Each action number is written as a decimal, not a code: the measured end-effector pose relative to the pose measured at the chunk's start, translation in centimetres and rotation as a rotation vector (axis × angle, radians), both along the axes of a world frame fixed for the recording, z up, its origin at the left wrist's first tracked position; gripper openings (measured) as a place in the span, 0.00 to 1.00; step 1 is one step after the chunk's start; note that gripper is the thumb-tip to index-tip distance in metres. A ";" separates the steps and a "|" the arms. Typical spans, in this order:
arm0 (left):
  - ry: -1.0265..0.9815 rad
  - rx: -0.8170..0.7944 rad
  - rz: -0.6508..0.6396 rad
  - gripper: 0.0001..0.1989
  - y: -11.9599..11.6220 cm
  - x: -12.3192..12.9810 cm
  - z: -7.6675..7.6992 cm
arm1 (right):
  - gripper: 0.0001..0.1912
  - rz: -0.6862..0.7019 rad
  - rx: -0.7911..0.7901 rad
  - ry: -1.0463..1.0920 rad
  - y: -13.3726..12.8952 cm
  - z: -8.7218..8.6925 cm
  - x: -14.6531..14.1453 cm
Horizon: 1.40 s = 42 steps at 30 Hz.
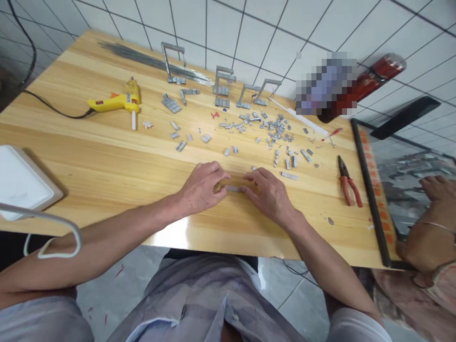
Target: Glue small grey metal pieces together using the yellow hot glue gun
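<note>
Between my two hands, low over the front middle of the table, is a short thin grey strip (234, 188). My left hand (204, 187) is curled at its left end, thumb tip against it. At the right end, the bent fingers and thumb of my right hand (266, 194) close in the same way. The fingertips partly hide both ends. Just beyond my right hand lies a flat grey bar (289, 175). Farther back are many loose small grey pieces (276, 128), and several bracket-shaped grey frames (223, 85) stand near the wall.
A yellow glue gun (116, 102) stands at back left, near a bundle of thin rods (142, 59). Red-handled pliers (347, 183) lie right. A white box (24, 183) is at the left edge. Another person's hand (438, 187) rests over a black-framed glass panel (370, 190).
</note>
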<state>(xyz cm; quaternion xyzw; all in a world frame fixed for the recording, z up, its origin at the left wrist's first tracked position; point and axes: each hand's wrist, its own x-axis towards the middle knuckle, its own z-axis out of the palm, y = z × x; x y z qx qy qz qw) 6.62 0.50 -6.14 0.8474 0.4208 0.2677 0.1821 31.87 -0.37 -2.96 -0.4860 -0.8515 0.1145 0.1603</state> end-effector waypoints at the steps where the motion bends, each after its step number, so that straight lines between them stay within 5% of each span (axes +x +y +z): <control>1: 0.021 -0.002 -0.001 0.11 0.0 0.0 0.0 | 0.08 0.012 0.009 0.008 0.2 -0.3 -0.1; 19: 0.125 -0.038 -0.084 0.06 0.1 0.4 0.2 | 0.09 0.078 0.014 0.043 -0.5 -2.3 -0.6; 31: 0.056 -0.034 -0.067 0.08 0.1 0.4 -0.2 | 0.17 0.047 -0.033 0.020 -0.3 -1.7 -0.1; 42: 0.078 -0.022 -0.075 0.09 0.2 0.4 -0.4 | 0.13 0.065 -0.047 0.075 -0.6 -1.6 -0.1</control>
